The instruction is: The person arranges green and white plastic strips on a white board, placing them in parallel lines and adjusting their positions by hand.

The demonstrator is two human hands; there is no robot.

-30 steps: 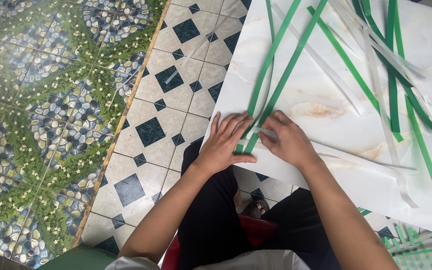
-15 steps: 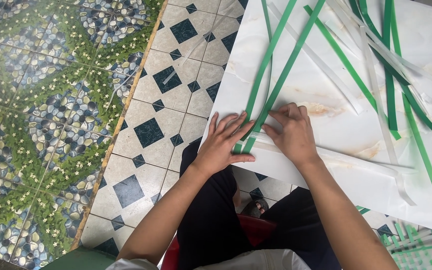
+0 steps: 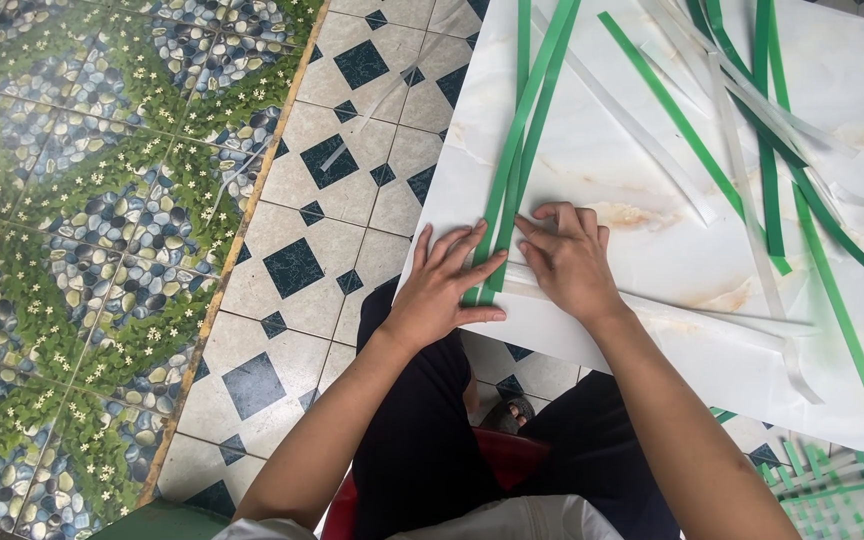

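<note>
**Clerk:** Left hand (image 3: pixel 442 285): fingers spread and laid flat, palm down, pressing the near ends of the long green flat strips (image 3: pixel 517 150) onto the white marble-patterned board (image 3: pixel 632 230). Nothing is gripped; the fingertips rest across the strips near the board's near-left edge.

**Checker:** And the right hand (image 3: pixel 570 262)?

**Clerk:** Right hand: fingers curled loosely and drawn together, tips touching the same green strips just right of the left hand. It also lies over a pale translucent strip (image 3: pixel 672 310) that runs off to the right along the board. Whether it pinches a strip between thumb and finger I cannot tell; the thumb is hidden.

**Checker:** Location of the strips?

**Clerk:** Bundle of green strips runs from under both hands away to the far edge of the board, slightly fanned. Further green and pale strips (image 3: pixel 767 170) lie crossed on the right part of the board, well apart from the hands. Board rests on a tiled floor with dark diamond insets (image 3: pixel 292 270); pebble-and-flower patterned tiles (image 3: pixel 72 200) lie to the left.

**Checker:** Handling note?

**Clerk:** Judged advice: keep the left palm flat so the ends stay aligned and side by side, and work with the right fingertips only, without lifting or twisting the strips.
</note>
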